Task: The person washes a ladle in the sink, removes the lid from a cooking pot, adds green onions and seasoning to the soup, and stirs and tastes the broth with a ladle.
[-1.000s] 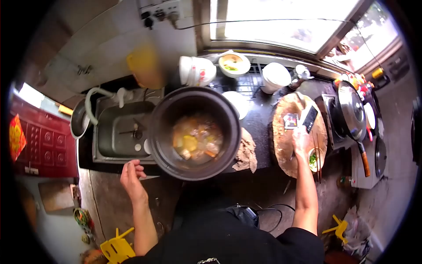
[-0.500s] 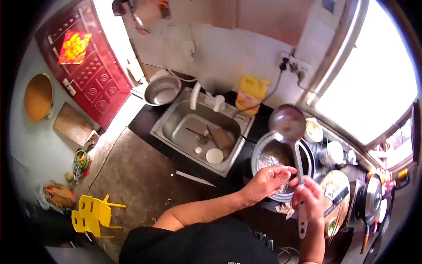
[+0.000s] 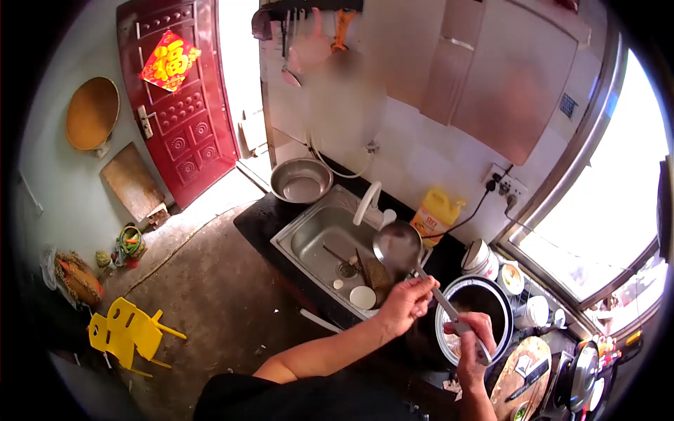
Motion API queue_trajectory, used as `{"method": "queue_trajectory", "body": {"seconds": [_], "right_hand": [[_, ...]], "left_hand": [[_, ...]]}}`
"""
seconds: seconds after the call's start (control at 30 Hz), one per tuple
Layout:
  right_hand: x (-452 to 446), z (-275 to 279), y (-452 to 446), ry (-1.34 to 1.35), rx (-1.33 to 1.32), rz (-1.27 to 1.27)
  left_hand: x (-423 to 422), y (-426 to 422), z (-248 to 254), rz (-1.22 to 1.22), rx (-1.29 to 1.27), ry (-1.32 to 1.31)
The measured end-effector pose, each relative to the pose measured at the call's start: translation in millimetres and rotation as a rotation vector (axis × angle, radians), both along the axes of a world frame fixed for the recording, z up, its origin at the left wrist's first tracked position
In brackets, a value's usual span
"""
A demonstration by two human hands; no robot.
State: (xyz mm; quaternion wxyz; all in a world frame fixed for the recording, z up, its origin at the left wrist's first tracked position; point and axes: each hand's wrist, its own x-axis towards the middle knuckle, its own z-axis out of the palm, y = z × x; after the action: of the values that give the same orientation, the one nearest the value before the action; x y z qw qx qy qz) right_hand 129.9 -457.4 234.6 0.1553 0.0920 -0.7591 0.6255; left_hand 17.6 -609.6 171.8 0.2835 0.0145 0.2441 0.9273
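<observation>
A metal ladle (image 3: 398, 247) is held up at a slant, its bowl over the sink's right edge. My right hand (image 3: 472, 340) is closed round the lower part of its handle, above the dark pot (image 3: 496, 302). My left hand (image 3: 408, 303) pinches the handle nearer the bowl, with its fingers curled. The pot stands on the counter right of the sink, and the forearm and hand partly hide its contents. Inside the sink (image 3: 309, 238) lie a white bowl (image 3: 362, 297), a brown block and thin utensils.
A metal basin (image 3: 301, 180) stands left of the faucet (image 3: 367, 203). Behind the ladle is a yellow jug (image 3: 437, 214). At the lower right are a round chopping board (image 3: 502, 384) with a knife and a lidded pan (image 3: 584, 375). A yellow chair (image 3: 133, 333) stands at lower left.
The view has swung left toward the sink and door. Both hands have left their earlier places, and the ladle, now held in both, has shifted from above the pot toward the sink.
</observation>
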Motion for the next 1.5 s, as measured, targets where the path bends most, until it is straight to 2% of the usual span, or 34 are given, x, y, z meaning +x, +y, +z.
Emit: {"method": "queue_trajectory", "body": {"seconds": [0.03, 0.07, 0.17, 0.23, 0.3, 0.37, 0.43, 0.5, 0.57, 0.6, 0.63, 0.7, 0.73, 0.77, 0.9, 0.97, 1.03, 1.1, 1.3, 1.5], "right_hand": [[-6, 4, 1, 0.022, 0.112, -0.064], [-5, 13, -11, -0.047, -0.100, -0.162], [-2, 15, 13, -0.076, -0.285, -0.320], [11, 22, 25, -0.012, -0.234, -0.464], [23, 32, 41, 0.065, -0.197, -0.474], [47, 77, 33, -0.008, 0.443, -0.472], [57, 77, 40, -0.047, 0.379, -0.577], [65, 80, 47, 0.097, 0.845, -0.625], [66, 71, 70, 0.185, 0.835, -0.435], [67, 67, 74, 0.206, 0.835, -0.403], [69, 63, 81, 0.191, 0.863, -0.377], [67, 44, 96, -0.001, 0.796, -0.401], [62, 44, 80, 0.014, 0.735, -0.457], [61, 47, 77, 0.048, 0.901, -0.439], [70, 21, 105, -0.025, 1.011, -0.309], [76, 22, 104, -0.137, 1.060, -0.323], [74, 30, 99, -0.129, 0.997, -0.307], [71, 25, 108, -0.119, 1.099, -0.274], [62, 7, 120, -0.159, 1.126, -0.157], [55, -5, 121, -0.223, 1.224, -0.023]], "left_hand": [[-1, 5, -1, -0.019, -0.022, 0.032], [-1, 11, -2, -0.040, -0.043, 0.061], [-1, 20, -1, -0.147, -0.165, 0.243], [4, 23, -3, -0.188, -0.308, 0.374], [7, 23, -11, -0.181, -0.407, 0.447], [7, 26, -29, -0.123, -0.442, 0.473], [9, 25, -34, -0.065, -0.514, 0.494], [10, 26, -38, 0.018, -0.585, 0.546], [11, 38, -54, 0.145, -0.606, 0.620], [11, 39, -57, 0.124, -0.605, 0.663], [18, 29, -34, 0.156, -0.756, 0.795], [21, 33, -35, 0.319, -0.891, 1.069], [22, 34, -34, 0.365, -0.873, 1.148], [25, 34, -32, 0.369, -0.882, 1.170], [32, 32, -32, 0.361, -0.914, 1.252], [37, 31, -31, 0.322, -0.892, 1.149], [38, 30, -21, 0.393, -0.939, 1.194], [37, 30, -28, 0.347, -0.990, 1.220], [44, 32, -22, 0.371, -0.989, 1.360], [51, 19, -34, 0.362, -1.040, 1.320]]}}
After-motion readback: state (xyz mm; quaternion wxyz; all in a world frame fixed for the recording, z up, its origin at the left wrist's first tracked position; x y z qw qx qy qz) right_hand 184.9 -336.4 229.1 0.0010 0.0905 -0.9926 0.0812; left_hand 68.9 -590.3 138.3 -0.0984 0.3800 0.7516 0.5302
